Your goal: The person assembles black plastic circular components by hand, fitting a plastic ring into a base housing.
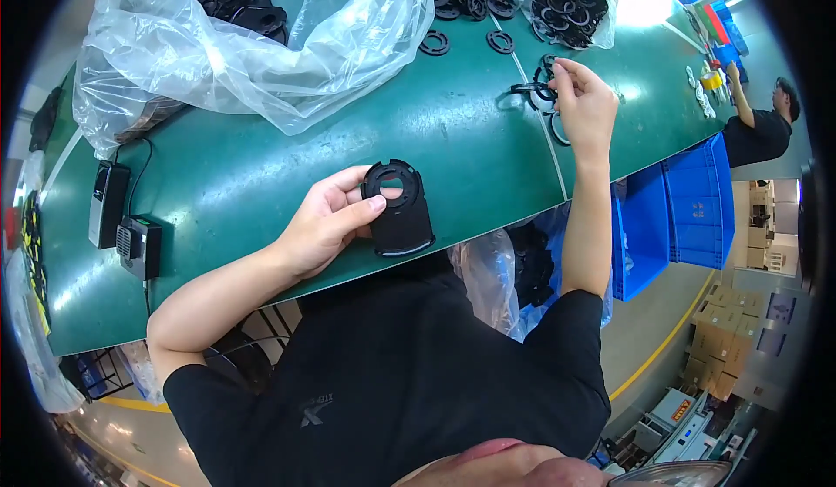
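My left hand (318,226) holds a black plastic housing (406,228) over the near edge of the green table. The housing has a round opening at its top and a flat, rectangular lower body. My thumb lies on its front beside the opening, and the other fingers are behind it. Farther right, my right hand (590,108) is closed in a pinch at a black ring (533,89). Its fingertips partly cover that ring and others close by. Another thin ring (558,128) lies below the fingers on the table.
A large clear plastic bag (261,73) with black parts lies at the back left. Loose rings (500,42) and a bag of rings (570,13) are farther back. Two black devices (139,248) with cables sit left. Blue bins (697,200) stand right; a co-worker (758,134) is beyond.
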`<action>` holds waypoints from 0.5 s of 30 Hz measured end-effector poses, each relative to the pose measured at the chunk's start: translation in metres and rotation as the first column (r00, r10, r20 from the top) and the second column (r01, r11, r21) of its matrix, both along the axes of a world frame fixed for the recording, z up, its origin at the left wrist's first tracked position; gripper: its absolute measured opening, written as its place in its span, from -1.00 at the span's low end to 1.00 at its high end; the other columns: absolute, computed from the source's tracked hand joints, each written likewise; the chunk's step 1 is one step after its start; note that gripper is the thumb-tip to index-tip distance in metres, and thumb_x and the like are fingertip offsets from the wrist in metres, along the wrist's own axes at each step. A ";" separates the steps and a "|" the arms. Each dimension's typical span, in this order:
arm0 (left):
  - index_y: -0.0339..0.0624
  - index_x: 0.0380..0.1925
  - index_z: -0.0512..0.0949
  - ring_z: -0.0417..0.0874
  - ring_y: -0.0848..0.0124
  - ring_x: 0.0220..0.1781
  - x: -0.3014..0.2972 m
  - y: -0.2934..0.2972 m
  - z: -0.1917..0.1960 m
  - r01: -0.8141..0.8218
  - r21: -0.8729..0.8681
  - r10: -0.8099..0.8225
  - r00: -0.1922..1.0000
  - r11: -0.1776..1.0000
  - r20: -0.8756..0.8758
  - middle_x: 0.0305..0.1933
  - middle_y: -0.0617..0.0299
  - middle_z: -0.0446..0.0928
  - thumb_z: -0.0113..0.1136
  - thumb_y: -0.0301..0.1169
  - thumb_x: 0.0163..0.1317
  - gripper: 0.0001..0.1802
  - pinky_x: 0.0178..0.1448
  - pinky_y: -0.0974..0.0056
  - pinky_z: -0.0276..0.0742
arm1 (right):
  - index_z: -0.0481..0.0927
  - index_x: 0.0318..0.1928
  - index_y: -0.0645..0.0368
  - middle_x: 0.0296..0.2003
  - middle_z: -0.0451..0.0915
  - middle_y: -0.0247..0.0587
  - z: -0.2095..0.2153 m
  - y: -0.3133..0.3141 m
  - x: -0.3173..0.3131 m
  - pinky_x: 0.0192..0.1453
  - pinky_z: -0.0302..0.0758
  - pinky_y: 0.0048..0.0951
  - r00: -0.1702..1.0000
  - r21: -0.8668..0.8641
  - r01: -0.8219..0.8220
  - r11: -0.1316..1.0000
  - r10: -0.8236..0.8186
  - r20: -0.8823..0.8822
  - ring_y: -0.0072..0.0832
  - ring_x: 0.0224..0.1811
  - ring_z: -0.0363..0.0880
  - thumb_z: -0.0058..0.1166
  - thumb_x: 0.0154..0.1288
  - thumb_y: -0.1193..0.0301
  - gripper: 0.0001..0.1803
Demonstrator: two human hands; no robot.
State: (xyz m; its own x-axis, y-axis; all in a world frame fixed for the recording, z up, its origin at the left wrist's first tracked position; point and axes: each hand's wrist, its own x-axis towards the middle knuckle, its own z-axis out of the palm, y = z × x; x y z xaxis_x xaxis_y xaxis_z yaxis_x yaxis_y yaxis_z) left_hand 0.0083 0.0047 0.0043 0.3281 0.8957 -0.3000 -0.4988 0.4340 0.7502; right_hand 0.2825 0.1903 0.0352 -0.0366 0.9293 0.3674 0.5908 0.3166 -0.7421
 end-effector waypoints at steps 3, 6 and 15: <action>-0.27 0.09 0.32 0.57 0.50 -0.11 0.000 0.000 0.000 0.003 -0.004 -0.003 1.000 1.000 0.003 -0.07 0.19 0.54 0.07 -0.45 0.25 -0.60 -0.07 0.36 0.51 | 0.62 -0.18 0.28 -0.52 0.62 -0.26 0.004 -0.005 0.003 -0.58 0.36 -0.67 0.992 0.078 0.046 0.996 -0.055 0.114 -0.72 -0.65 0.43 0.11 0.20 0.42 -0.78; -0.28 0.09 0.32 0.57 0.50 -0.10 -0.001 0.000 -0.001 0.010 -0.005 -0.010 1.000 1.000 0.001 -0.07 0.19 0.54 0.06 -0.45 0.25 -0.60 -0.06 0.36 0.50 | 0.61 -0.14 0.28 -0.50 0.62 -0.28 0.007 -0.004 0.009 -0.60 0.33 -0.69 0.997 -0.037 0.066 0.997 -0.064 0.053 -0.73 -0.67 0.39 0.10 0.21 0.42 -0.76; -0.29 0.10 0.31 0.58 0.46 -0.08 0.000 -0.001 -0.001 0.003 -0.006 -0.003 1.000 1.000 0.008 -0.03 0.16 0.51 0.03 -0.44 0.28 -0.60 0.00 0.31 0.52 | 0.61 -0.15 0.28 -0.46 0.61 -0.28 0.004 -0.037 0.001 -0.53 0.33 -0.75 0.930 -0.115 -0.231 0.966 0.184 -0.318 -0.75 -0.61 0.40 0.09 0.22 0.46 -0.79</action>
State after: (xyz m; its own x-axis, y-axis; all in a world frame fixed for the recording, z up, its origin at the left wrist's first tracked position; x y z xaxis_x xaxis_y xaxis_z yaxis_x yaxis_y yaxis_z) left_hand 0.0081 0.0040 0.0036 0.3332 0.8930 -0.3024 -0.5035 0.4397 0.7438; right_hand 0.2837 0.1531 0.0396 -0.1434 0.9575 0.2501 0.2644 0.2806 -0.9227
